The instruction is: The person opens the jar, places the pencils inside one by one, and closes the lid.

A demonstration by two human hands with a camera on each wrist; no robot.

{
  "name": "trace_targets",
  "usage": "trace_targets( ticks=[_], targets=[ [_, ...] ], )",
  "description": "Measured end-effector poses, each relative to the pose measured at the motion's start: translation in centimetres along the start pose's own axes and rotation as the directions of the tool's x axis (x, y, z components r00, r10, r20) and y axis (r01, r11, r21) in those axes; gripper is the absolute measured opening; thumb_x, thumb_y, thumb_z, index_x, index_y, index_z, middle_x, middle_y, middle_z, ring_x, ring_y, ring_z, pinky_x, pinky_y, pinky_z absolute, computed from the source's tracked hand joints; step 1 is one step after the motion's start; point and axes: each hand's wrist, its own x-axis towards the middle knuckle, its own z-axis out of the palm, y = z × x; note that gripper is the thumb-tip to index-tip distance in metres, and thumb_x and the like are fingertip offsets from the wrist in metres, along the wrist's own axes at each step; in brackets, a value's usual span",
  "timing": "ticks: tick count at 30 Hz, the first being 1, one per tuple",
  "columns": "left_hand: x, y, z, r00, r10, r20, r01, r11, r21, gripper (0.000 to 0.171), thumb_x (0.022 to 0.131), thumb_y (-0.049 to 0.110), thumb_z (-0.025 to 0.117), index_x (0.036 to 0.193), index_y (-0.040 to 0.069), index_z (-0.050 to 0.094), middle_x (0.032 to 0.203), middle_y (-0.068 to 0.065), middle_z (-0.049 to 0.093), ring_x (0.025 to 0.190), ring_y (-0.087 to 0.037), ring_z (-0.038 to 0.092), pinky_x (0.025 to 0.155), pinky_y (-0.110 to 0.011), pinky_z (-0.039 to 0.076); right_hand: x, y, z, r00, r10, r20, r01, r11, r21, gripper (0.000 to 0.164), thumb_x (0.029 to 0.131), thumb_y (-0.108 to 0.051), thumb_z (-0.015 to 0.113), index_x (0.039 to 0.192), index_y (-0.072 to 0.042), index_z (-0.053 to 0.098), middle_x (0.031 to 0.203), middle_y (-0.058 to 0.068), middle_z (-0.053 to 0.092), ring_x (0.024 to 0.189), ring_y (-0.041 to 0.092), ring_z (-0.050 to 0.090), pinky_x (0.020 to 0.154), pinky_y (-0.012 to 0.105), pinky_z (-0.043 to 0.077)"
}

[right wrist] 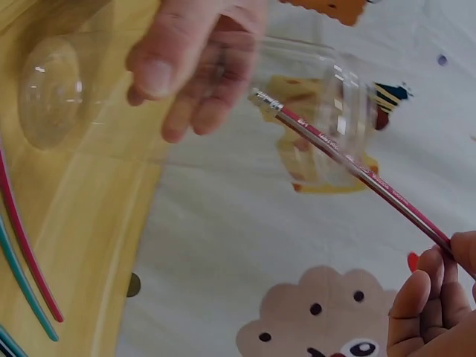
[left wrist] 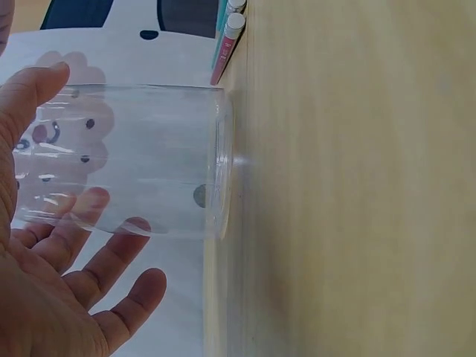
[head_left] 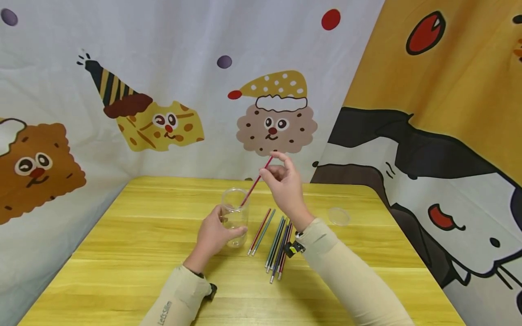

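Observation:
My left hand (head_left: pixel 212 232) holds a clear plastic jar (head_left: pixel 235 221) upright on the table, its thumb on one side and its fingers around the other, as the left wrist view shows. Above and to the right, my right hand (head_left: pixel 288 189) pinches a red pencil (head_left: pixel 258 182) near its upper end. The pencil slants down to the left, and its eraser end (right wrist: pixel 266 100) overlaps the jar's upper part in the right wrist view. No other pencil shows inside the see-through jar (left wrist: pixel 156 160).
On the wooden table (head_left: pixel 134 253), a red pencil (head_left: pixel 259 231) and a teal pencil (head_left: pixel 264 232) lie right of the jar. Several more pencils (head_left: pixel 277 251) form a bunch beside the right forearm. A clear round lid (head_left: pixel 339 216) lies farther right. A cartoon-printed cloth (head_left: pixel 195 36) hangs behind.

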Motion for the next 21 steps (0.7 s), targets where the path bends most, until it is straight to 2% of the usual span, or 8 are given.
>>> trace_targets(
  ticks=[5, 11, 21],
  targets=[
    [0.0, 0.0, -0.1, 1.0, 0.004, 0.005, -0.004, 1.0, 0.004, 0.073, 0.078, 0.044, 0.096, 0.136, 0.017, 0.061, 0.141, -0.017, 0.068, 0.129, -0.036, 0.067, 0.097, -0.052, 0.06, -0.7, 0.4, 1.4, 0.995, -0.04, 0.089, 0.048, 0.995, -0.089, 0.045, 0.103, -0.015, 0.073, 0.146, -0.016, 0.057, 0.105, 0.016, 0.081, 0.079, 0.018, 0.066, 0.071, 0.022, 0.053],
    [-0.1, 0.0, 0.0, 1.0, 0.009, -0.002, -0.009, 1.0, 0.001, 0.073, 0.077, 0.044, 0.097, 0.135, 0.017, 0.061, 0.139, -0.016, 0.069, 0.127, -0.036, 0.068, 0.097, -0.053, 0.06, -1.5, 1.3, 2.2, 0.985, -0.024, 0.171, 0.052, 0.986, -0.16, 0.042, 0.104, -0.015, 0.072, 0.144, -0.018, 0.06, 0.106, 0.009, 0.082, 0.075, 0.016, 0.064, 0.068, 0.024, 0.053],
    [0.2, -0.5, 0.1, 0.999, 0.053, -0.013, -0.053, 0.999, 0.0, 0.067, 0.078, 0.041, 0.097, 0.128, 0.015, 0.061, 0.139, -0.017, 0.068, 0.123, -0.035, 0.069, 0.097, -0.052, 0.06, -2.0, 2.2, 2.5, 0.975, -0.047, 0.216, 0.092, 0.974, -0.207, 0.039, 0.104, -0.017, 0.073, 0.141, -0.018, 0.061, 0.104, 0.006, 0.083, 0.071, 0.013, 0.064, 0.063, 0.024, 0.051]
  ],
)
